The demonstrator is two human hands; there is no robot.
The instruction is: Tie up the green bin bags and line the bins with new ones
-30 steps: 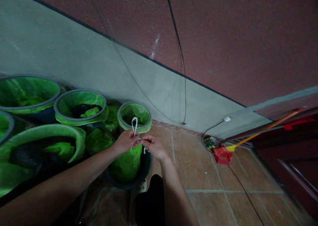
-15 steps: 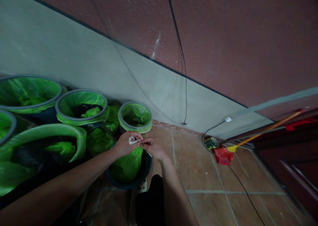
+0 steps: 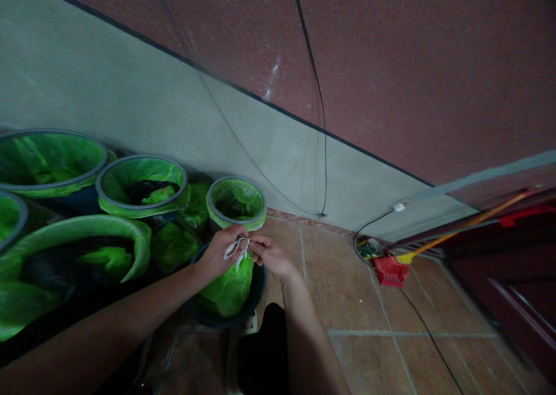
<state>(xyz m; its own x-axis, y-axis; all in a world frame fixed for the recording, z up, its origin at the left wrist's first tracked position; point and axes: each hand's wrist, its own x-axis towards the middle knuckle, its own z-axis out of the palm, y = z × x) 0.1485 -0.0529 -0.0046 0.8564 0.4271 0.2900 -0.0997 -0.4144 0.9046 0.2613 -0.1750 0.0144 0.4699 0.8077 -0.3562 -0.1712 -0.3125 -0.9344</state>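
My left hand [image 3: 221,249] and my right hand [image 3: 268,253] meet above a dark bin [image 3: 256,291] on the floor. Both pinch a thin white drawstring [image 3: 237,249] at the gathered neck of a green plastic bag [image 3: 228,288] that sits in that bin. The string forms small loops between my fingertips. My fingers are curled closed around it, and the bag's mouth is bunched shut under my hands.
Several bins lined with green bags [image 3: 141,186] stand along the grey wall at the left, the nearest small one [image 3: 237,201] just behind my hands. Black cables [image 3: 321,152] hang down the wall. A red dustpan [image 3: 388,270] with an orange-handled broom [image 3: 460,227] lies at the right on the tiled floor.
The tall string loop seen one second ago has been drawn down into small loops at my fingertips. The green bag has sunk slightly lower in the bin.
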